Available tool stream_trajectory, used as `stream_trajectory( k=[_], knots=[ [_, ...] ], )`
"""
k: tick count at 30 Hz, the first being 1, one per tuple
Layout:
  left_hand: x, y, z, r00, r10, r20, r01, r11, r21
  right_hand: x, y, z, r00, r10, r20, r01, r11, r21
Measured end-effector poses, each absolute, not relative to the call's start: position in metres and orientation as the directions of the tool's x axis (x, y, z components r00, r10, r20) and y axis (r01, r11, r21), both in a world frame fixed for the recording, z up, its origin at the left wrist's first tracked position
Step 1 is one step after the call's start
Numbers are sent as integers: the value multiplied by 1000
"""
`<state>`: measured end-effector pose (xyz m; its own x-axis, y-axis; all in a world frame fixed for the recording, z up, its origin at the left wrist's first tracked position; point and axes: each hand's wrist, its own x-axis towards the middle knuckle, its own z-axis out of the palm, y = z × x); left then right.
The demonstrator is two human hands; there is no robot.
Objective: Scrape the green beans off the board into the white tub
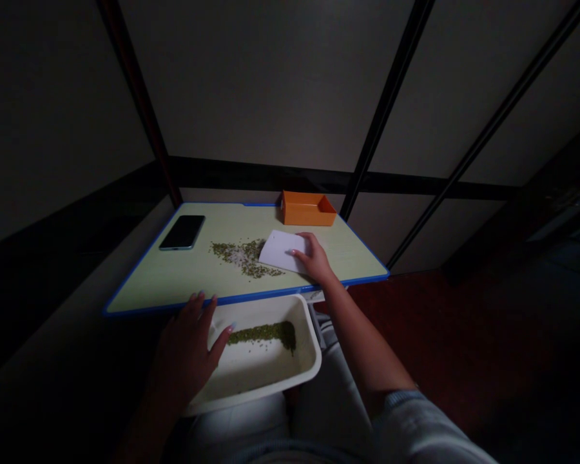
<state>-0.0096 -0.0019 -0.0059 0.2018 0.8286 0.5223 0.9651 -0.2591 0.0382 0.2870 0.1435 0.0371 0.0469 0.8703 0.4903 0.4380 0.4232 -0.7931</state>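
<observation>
My right hand (311, 256) grips a white sheet (280, 250), perhaps card or folded paper, by its right side, thumb on top. The sheet is slanted on the table, its left edge against scattered small green grains (244, 256) mixed with some whitish bits. At the left end of a white plastic tub (270, 381), my left hand (193, 348) lies with fingers apart, fingertips by the table edge and thumb reaching over the tub's inside. More green grains (265, 332) lie in a band on the tub floor. The tub sits over my lap, against the table's front edge.
The pale table (149, 287) has a blue rim. A dark-screened phone (182, 232) lies at its left, and an orange open box (308, 209) stands at the back right. Behind rise panels (270, 84) with dark strips. Reddish floor (430, 322) shows at the right.
</observation>
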Motion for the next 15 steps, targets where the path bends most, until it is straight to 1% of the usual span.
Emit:
stream_trajectory(
  k=[3,9,12,15],
  knots=[
    [-10,-2,-4,210,831,516,965,-260,26,295,147,33,123,853,507,386,430,-816],
    [-8,-3,-2,201,845,496,968,-248,29,321,137,25,179,833,524,324,453,-831],
    [-6,-4,0,190,849,492,970,-238,36,333,117,23,191,812,551,338,473,-814],
    [-3,-6,4,185,862,472,973,-229,38,342,95,23,225,767,601,405,487,-774]
  ],
)
